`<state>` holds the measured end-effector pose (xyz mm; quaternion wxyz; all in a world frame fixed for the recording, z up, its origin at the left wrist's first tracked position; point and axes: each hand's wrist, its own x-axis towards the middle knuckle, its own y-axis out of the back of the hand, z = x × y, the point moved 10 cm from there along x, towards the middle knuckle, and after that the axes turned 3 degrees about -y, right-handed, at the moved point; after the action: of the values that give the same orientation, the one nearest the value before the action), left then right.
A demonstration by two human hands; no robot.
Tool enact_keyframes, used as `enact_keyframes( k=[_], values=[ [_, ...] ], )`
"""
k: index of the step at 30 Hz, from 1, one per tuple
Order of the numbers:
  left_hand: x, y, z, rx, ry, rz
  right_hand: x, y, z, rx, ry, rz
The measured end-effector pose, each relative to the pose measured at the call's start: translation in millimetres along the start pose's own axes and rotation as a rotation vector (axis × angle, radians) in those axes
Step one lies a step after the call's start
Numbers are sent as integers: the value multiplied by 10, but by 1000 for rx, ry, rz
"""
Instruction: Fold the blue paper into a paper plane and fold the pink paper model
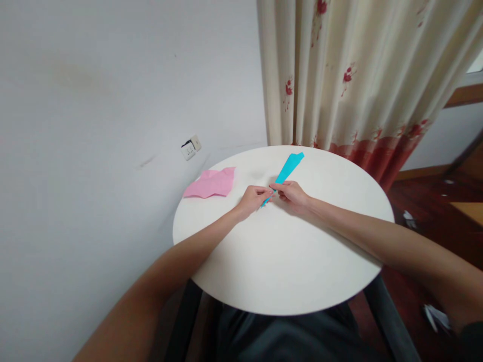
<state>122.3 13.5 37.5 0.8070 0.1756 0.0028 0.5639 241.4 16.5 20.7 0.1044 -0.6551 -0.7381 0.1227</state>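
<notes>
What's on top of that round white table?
A pink sheet lies toward the left of the table. The left hand and right hand hold a narrow blue piece over it. The surface under the pink sheet is covered and can't be seen.

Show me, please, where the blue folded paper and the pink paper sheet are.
Blue folded paper (288,169), head view: its wide upper part.
Pink paper sheet (212,184), head view: its middle.

Looks like home: floral curtain (352,75), wall socket (187,151).
</notes>
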Motion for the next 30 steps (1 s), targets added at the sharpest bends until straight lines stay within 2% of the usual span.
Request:
enact_keyframes(
  k=[8, 15, 17, 19, 20, 22, 26, 28, 30],
  values=[
    [-9, -11, -91, 5, 82, -23, 243, 440, -308, 1, 90, 146],
    [-23, -98, -140, -2, 61, -90, 417, 1027, -587, 134, 127, 310],
    [-26, -92, -118, -4, 58, -80, 412, 1224, -657, 188, 142, 379],
    [-24, -31, -84, -8, 55, -18, 394, 1297, -682, 196, 135, 382],
    [-23, 15, -66, -12, 54, 27, 377, 1276, -670, 187, 124, 364],
    [-23, 103, -29, -18, 46, 108, 335, 1076, -585, 133, 82, 269],
    [-16, 166, 14, -16, 23, 155, 176, 327, -298, 37, 40, -17],
    [-7, 150, 27, -13, 5, 140, 97, 85, -179, -52, 53, -53],
    [1, 116, 44, -17, -17, 115, 60, 19, -132, -129, 89, -14]
  ],
)
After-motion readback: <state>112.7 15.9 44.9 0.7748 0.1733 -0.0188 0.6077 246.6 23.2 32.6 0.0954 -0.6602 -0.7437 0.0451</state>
